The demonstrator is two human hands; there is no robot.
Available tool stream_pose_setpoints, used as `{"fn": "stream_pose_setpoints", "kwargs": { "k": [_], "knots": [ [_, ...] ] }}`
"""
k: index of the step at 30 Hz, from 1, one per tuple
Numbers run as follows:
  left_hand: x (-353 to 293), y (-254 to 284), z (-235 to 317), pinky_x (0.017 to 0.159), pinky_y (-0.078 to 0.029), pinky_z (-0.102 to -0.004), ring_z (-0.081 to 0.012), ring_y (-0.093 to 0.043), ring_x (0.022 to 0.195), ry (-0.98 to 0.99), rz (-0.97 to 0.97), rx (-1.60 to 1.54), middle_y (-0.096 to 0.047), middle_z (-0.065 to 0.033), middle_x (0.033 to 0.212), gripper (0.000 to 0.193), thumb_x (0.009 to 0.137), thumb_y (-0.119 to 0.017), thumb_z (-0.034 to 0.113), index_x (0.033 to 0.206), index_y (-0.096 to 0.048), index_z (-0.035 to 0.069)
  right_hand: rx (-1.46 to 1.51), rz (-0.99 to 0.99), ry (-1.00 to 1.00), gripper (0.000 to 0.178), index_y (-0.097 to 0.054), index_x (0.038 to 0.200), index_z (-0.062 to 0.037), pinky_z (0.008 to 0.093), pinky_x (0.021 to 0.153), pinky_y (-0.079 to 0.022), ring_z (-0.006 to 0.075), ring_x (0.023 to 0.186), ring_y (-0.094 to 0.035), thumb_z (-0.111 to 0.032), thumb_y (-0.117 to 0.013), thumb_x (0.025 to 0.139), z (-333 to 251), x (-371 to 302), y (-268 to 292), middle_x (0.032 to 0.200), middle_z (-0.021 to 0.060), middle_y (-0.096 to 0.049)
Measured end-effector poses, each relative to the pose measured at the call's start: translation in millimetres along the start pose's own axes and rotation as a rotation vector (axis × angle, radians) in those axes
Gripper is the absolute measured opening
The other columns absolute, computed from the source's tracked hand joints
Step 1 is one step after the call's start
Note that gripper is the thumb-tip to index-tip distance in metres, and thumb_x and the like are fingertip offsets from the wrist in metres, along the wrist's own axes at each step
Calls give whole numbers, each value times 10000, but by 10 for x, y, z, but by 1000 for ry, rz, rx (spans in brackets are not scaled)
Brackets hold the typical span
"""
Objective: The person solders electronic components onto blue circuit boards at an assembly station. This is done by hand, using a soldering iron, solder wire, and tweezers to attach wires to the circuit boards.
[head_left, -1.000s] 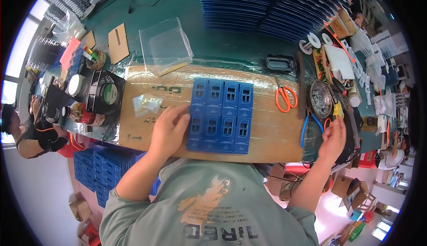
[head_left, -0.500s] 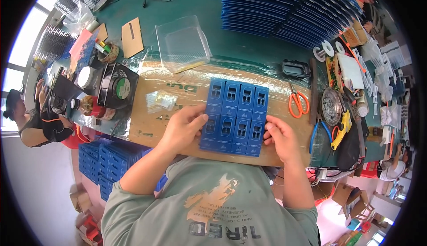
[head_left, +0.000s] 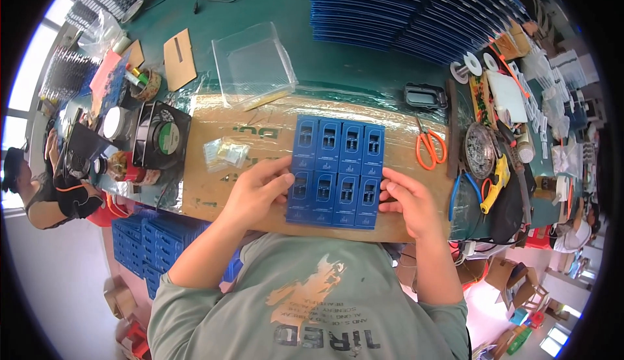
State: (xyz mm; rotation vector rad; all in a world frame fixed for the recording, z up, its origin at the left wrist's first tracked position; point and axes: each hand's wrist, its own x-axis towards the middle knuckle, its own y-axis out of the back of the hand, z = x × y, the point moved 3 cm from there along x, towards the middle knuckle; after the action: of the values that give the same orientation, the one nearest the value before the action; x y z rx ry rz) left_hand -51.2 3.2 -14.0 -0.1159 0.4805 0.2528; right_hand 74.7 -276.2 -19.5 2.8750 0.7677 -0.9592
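Several small blue boxes [head_left: 338, 168] lie in two tight rows on a brown cardboard sheet [head_left: 260, 132] at the table's near edge. My left hand [head_left: 257, 191] presses against the left side of the lower row, fingers on the box edge. My right hand [head_left: 408, 200] presses against the right side of the same row. The block of boxes sits squeezed between both hands, flat on the cardboard.
A clear plastic bag [head_left: 252, 64] and a small packet [head_left: 224, 153] lie left of the boxes. A black fan [head_left: 162, 135] stands at the left. Orange scissors [head_left: 427, 146], blue pliers [head_left: 465, 191] and tools are at the right. Stacks of blue sheets [head_left: 416, 5] fill the back.
My right hand came in from the tools at the far right to the right side of the boxes. My left hand stayed on the left side of the block.
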Motion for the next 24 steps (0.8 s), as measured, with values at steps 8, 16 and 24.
{"fn": "stream_pose_setpoints", "kwargs": {
  "k": [8,16,24],
  "knots": [
    [-15,4,16,781,-514,-267,-118,-593,877,17,-2,-9,-569,7,1020,480,972,-610,147,1416,-531,-18,28,-34,-25,408,-532,1371,33,306,765,-591,150,929,-621,-120,-560,993,-31,16,17,1068,60,-622],
    [4,-1,83,777,-527,-281,-136,-606,877,86,-1,-49,-612,-35,1044,448,970,-603,153,1356,-557,-68,-30,-110,-77,356,-539,1305,11,320,766,-597,146,910,-626,-137,-549,982,-110,118,70,1039,49,-617],
    [170,-24,237,773,-530,-291,-141,-591,872,99,67,-92,-656,-69,1001,365,958,-585,169,1235,-638,-63,-100,-10,-46,421,-541,1319,24,335,755,-565,176,924,-604,-177,-606,955,-302,372,-7,1093,90,-608]
  ]
}}
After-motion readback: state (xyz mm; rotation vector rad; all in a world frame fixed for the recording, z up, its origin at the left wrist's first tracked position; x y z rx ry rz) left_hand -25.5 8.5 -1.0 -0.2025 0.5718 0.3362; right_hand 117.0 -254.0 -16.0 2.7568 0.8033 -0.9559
